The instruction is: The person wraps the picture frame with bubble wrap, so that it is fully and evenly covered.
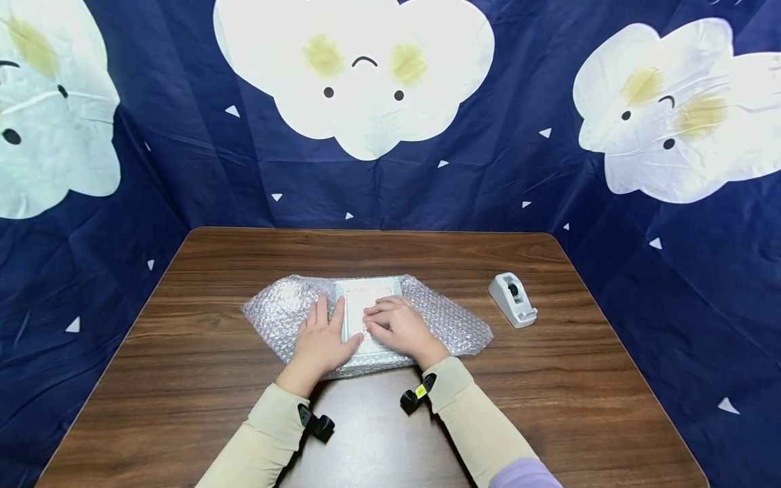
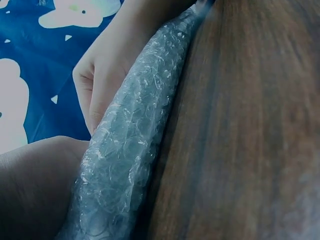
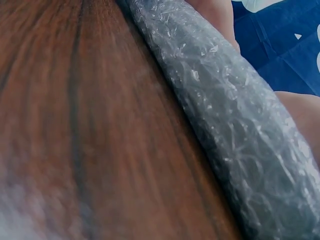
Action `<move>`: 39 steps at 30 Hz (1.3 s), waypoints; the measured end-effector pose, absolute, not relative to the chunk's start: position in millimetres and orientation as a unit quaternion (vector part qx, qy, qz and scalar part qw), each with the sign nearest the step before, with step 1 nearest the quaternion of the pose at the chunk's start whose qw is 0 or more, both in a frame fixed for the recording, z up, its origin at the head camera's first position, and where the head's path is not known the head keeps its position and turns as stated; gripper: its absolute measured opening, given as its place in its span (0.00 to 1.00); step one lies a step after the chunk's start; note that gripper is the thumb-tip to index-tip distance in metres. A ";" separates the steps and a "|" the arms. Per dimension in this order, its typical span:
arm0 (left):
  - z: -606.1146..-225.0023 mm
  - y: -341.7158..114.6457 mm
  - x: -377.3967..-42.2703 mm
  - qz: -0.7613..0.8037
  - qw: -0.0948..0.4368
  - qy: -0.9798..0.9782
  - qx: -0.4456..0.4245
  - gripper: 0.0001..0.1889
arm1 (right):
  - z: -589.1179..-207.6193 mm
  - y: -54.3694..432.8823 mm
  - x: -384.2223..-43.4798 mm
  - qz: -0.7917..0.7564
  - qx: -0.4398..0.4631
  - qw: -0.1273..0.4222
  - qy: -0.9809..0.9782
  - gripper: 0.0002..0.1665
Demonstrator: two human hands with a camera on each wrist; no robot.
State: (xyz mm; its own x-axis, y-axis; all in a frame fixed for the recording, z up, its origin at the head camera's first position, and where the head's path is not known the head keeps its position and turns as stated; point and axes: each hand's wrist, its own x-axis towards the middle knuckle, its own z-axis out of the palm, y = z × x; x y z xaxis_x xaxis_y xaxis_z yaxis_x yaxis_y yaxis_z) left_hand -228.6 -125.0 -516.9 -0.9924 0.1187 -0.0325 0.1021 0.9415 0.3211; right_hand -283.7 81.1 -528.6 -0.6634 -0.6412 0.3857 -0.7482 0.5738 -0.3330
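Observation:
A flat white rectangular item (image 1: 360, 293) with a pale patterned border lies on the table. A sheet of bubble wrap (image 1: 277, 312) spreads out to the left and right of it. My left hand (image 1: 320, 342) rests across the item's left border and the wrap, its fingers extended and the thumb out to the side. On the white surface lies my right hand (image 1: 401, 328), with its fingers loosely bent and pointing left. Both wrist views look along the near edge of the bubble wrap (image 2: 130, 135), which hides parts of the hands there.
To the right on the wooden table (image 1: 549, 400) stands a white tape dispenser (image 1: 511, 299), apart from the wrap. A dark blue curtain (image 1: 378, 183) with white clouds hangs behind the table and along both sides.

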 end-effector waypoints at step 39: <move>-519.6 -128.2 -230.2 0.172 0.022 0.980 0.102 0.42 | -532.7 85.1 -284.3 0.302 0.302 0.026 -0.904 0.17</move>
